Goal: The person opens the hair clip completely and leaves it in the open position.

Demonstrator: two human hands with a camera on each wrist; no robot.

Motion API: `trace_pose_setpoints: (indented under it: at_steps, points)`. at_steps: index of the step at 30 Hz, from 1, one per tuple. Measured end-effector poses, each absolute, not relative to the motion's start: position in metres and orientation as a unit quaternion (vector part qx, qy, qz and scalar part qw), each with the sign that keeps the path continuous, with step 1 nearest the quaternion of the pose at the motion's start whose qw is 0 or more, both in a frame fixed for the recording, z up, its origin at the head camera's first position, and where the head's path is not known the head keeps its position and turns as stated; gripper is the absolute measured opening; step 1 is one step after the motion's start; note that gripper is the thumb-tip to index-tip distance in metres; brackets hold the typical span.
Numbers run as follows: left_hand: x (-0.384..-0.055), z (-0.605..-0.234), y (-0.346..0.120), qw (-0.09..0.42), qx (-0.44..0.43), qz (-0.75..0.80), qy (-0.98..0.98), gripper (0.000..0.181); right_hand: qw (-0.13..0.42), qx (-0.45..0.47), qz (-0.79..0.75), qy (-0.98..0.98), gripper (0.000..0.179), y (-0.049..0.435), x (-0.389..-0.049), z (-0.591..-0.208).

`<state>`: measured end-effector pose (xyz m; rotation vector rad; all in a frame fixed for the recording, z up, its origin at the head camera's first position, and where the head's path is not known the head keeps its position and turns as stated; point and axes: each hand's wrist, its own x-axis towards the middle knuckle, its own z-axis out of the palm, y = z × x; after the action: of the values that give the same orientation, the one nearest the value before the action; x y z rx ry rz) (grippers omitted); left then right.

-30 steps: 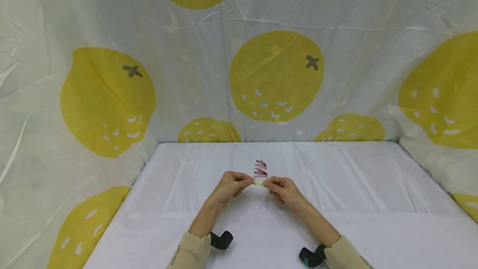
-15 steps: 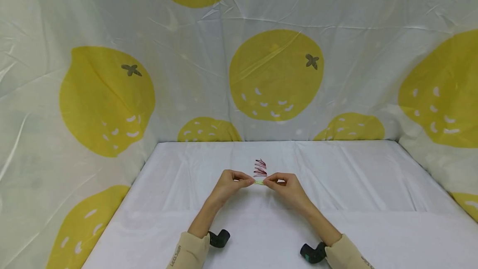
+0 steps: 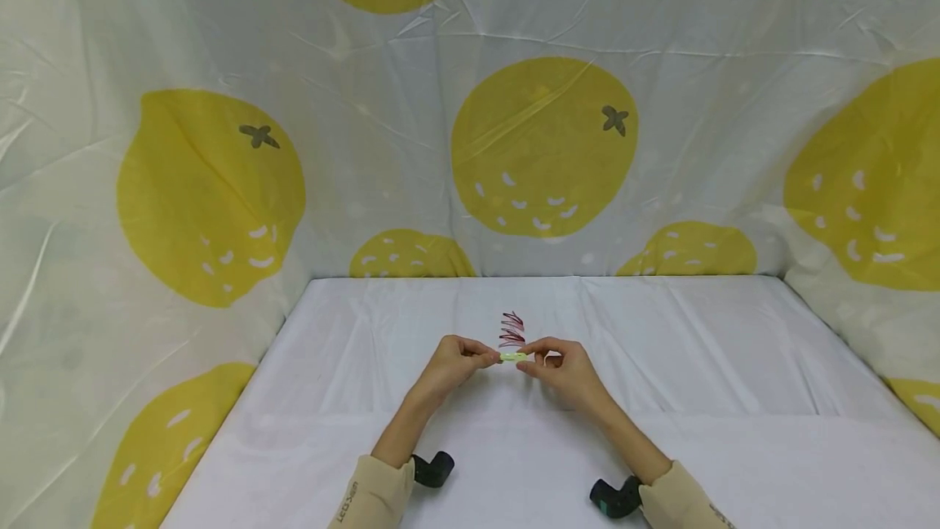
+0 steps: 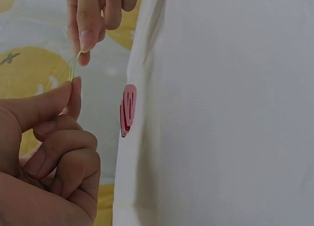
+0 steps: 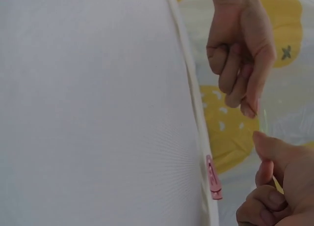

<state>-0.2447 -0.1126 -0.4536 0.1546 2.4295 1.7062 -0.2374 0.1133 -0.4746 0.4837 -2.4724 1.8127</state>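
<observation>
A thin, yellow-green loop [image 3: 512, 357] spans the gap between both hands over the table. My left hand [image 3: 457, 364] pinches one end with thumb and index finger, the other fingers curled in. At the other end, my right hand [image 3: 560, 366] holds the loop between its thumb and index finger, which lie slightly apart. Fine green strands [image 4: 73, 68] run between the fingertips in the left wrist view. Just beyond the hands, a red and pink zigzag stack [image 3: 512, 330] lies on the table; foreshortened, it looks like long pink clips [image 4: 129, 108] with inner slots. Its exact kind is unclear.
White cloth covers the table [image 3: 705, 349], its surface slightly wrinkled. A lemon-print curtain [image 3: 543, 23] hangs behind and at both sides. Black wrist devices [image 3: 433, 470] sit at the beige cuffs.
The right thumb and index finger have parted a little, and more of the green loop now shows between the hands. The left hand and the red zigzag stack stay nearly still.
</observation>
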Motion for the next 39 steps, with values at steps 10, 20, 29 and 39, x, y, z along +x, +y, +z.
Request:
trace_pose_setpoints:
  at_steps: [10,20,29,39]
  points:
    - [-0.248,-0.456,-0.114,0.042,0.1,0.569,0.815,0.015,0.047,0.168,0.559,-0.811,0.012,0.112,-0.239,-0.475]
    - [-0.25,-0.459,-0.11,-0.018,0.16,0.491,0.856,0.008,0.037,0.17,0.544,-0.821,0.012,0.117,-0.244,-0.481]
    - [-0.258,-0.457,-0.099,-0.031,0.129,0.398,0.908,0.004,0.044,0.09,0.528,-0.843,0.004,0.114,-0.252,-0.484]
    - [-0.278,-0.461,-0.089,-0.053,0.082,0.348,0.932,0.004,0.06,0.065,0.503,-0.859,0.005,0.107,-0.267,-0.489]
